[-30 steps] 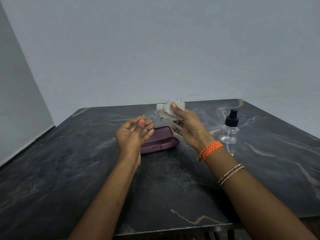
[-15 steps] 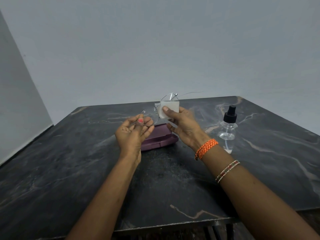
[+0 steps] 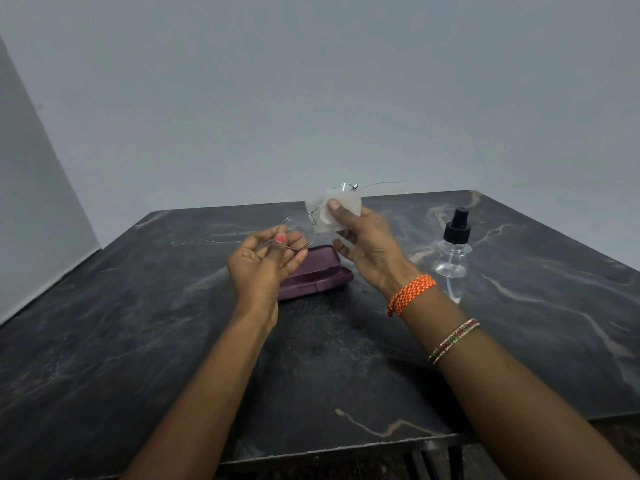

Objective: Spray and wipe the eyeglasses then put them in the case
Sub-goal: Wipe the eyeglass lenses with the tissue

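Note:
Thin wire-framed eyeglasses are held up above the table between both hands. My left hand pinches the rim of the left lens. My right hand presses a small white wiping cloth around the right lens, thumb on top. One temple arm sticks out to the right past the cloth. The purple glasses case lies on the dark marble table just behind and below my hands, partly hidden by them; whether its lid is shut I cannot tell.
A clear spray bottle with a black pump top stands on the table right of my right wrist. Grey walls close off the back and left. The table's near edge runs just below my forearms.
Both hands stay at the glasses. The cloth has shifted on the right lens as my right thumb rubbed, and the glasses have tilted slightly.

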